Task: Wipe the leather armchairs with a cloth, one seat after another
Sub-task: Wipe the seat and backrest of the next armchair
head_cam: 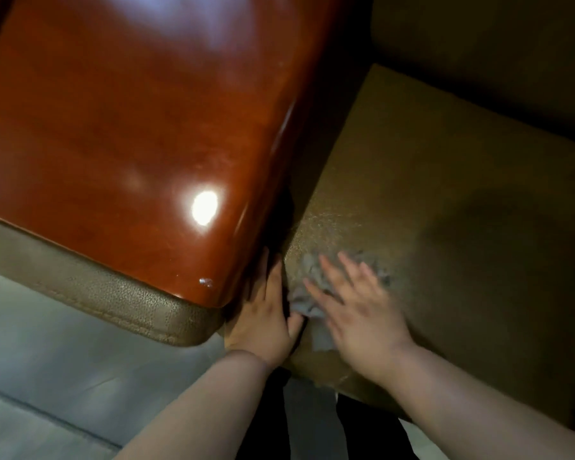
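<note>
Grey floor (40,376) lay beside a glossy wooden armrest (130,127); against it the left hand (263,317) rested straight-fingered, while the spread right hand (356,313) pressed a grey cloth (307,287) onto the olive seat (445,194)

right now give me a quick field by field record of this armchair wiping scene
left hand: flat in the gap between seat and armrest, fingers straight
right hand: spread flat on the cloth, blurred
cloth: grey, crumpled, at the seat's front left corner
seat cushion: olive-brown leather
armrest top: glossy reddish wood, glare spot
armrest side: grained leather, stitched
floor: pale
</note>
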Tool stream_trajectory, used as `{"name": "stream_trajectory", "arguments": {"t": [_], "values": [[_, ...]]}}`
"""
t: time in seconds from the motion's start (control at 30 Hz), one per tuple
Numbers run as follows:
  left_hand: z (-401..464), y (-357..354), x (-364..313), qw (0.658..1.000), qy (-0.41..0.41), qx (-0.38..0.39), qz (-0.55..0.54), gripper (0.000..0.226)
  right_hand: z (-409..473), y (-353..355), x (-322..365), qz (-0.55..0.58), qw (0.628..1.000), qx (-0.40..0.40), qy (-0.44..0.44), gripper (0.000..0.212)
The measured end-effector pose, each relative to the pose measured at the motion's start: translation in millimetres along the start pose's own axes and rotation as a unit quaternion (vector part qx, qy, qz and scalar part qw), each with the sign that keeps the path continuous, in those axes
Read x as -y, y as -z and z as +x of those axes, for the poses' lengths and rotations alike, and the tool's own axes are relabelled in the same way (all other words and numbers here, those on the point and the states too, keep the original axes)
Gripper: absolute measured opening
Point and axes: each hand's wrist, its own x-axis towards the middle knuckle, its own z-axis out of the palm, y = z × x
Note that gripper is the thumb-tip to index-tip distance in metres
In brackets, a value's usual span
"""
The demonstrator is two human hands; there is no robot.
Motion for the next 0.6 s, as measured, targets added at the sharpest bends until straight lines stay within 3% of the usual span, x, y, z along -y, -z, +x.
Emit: {"name": "stream_trajectory", "arguments": {"t": [0.1, 0.17, 0.23, 0.33, 0.43, 0.6], "values": [[-14, 30, -28, 0.997, 0.040, 0.050, 0.034, 0.089, -44, 16, -13, 0.049, 0.993, 0.105, 0.037, 0.067], [-15, 50, -48, 0.993, 0.077, 0.069, 0.057, 0.087, -47, 39, -29, 0.062, 0.986, 0.154, -0.024, 0.073], [-14, 73, -70, 0.987, 0.091, 0.122, 0.058, 0.074, -45, 72, -41, 0.126, 0.965, 0.170, -0.152, 0.066], [-21, 121, -102, 0.981, 0.057, 0.168, 0.079, 0.062, -49, 132, -51, 0.157, 0.933, 0.134, -0.296, 0.059], [-37, 178, -126, 0.979, 0.000, 0.110, 0.169, 0.058, -69, 197, -53, 0.174, 0.900, 0.129, -0.377, 0.047], [-62, 250, -185, 0.981, -0.022, 0.125, 0.149, 0.068, -119, 280, -37, 0.191, 0.898, 0.029, -0.395, 0.019]]}}
